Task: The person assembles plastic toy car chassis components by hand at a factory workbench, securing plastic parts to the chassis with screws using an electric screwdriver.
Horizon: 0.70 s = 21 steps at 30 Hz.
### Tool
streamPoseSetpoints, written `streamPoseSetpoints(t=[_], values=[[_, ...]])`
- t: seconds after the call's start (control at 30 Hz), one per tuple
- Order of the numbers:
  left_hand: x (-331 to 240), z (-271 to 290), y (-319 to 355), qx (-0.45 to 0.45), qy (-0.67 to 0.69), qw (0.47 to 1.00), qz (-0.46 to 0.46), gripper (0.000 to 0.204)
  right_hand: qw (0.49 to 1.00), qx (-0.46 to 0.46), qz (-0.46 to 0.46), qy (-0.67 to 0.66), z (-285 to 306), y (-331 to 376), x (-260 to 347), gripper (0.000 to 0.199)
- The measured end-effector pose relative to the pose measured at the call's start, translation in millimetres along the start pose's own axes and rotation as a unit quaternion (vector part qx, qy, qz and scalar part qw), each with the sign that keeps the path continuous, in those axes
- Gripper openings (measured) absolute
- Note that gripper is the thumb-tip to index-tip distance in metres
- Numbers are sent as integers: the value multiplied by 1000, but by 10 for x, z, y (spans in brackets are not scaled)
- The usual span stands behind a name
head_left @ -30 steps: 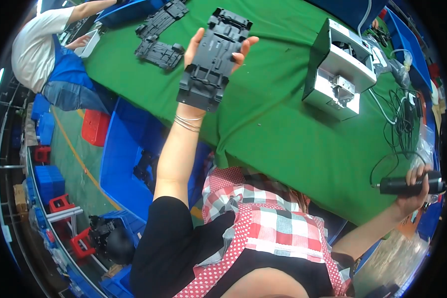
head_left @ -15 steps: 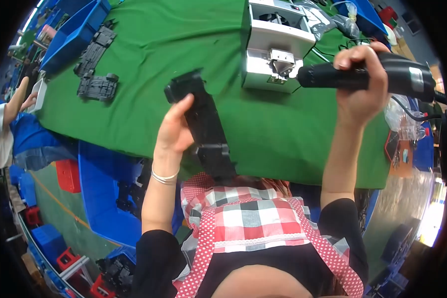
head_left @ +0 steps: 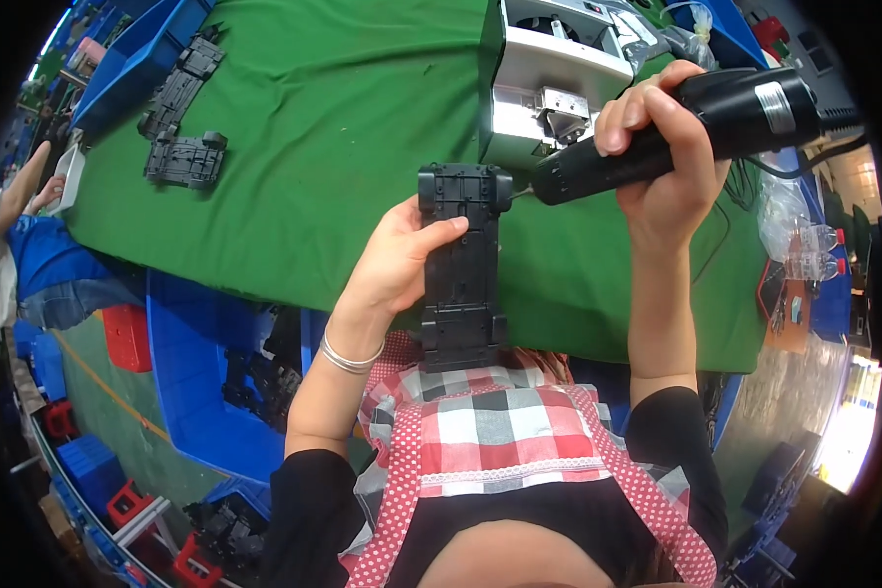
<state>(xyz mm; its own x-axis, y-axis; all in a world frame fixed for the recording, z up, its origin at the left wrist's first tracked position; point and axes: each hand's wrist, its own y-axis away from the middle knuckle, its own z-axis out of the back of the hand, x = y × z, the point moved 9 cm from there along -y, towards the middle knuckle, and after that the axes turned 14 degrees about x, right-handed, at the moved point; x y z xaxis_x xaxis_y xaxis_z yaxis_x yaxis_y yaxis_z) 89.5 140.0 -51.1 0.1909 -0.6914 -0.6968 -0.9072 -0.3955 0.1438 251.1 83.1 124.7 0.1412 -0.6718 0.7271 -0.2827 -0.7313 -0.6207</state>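
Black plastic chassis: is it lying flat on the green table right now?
No, the left hand holds the black plastic chassis up off the green table.

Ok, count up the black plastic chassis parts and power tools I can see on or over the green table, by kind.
Black chassis parts: 3, one in the left hand at, two on the green table at and.
Electric screwdrivers: 1, in the right hand.
Total: 4

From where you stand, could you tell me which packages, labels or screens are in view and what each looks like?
Silver band label: wrapped around the black electric screwdriver in the right hand.
Clear plastic bag: crumpled, top, behind the grey metal box.
Clear bottles: right edge, red caps.
No screens.
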Motion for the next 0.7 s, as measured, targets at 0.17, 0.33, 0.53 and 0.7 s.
streamPoseSetpoints(t=[0.17,0.33,0.53,0.7], values=[[25,-36,-27,1,-24,1000,-5,25,1000,-4,20,6,-108,84,-97,18],[12,-106,-37,16,-22,1000,8,26,996,34,-2,88,-187,101,-137,17],[20,-200,-52,47,-66,997,-9,27,994,50,-2,92,-276,170,-162,20],[52,-264,-33,68,-37,997,17,26,994,38,42,-90,-29,46,107,19]])
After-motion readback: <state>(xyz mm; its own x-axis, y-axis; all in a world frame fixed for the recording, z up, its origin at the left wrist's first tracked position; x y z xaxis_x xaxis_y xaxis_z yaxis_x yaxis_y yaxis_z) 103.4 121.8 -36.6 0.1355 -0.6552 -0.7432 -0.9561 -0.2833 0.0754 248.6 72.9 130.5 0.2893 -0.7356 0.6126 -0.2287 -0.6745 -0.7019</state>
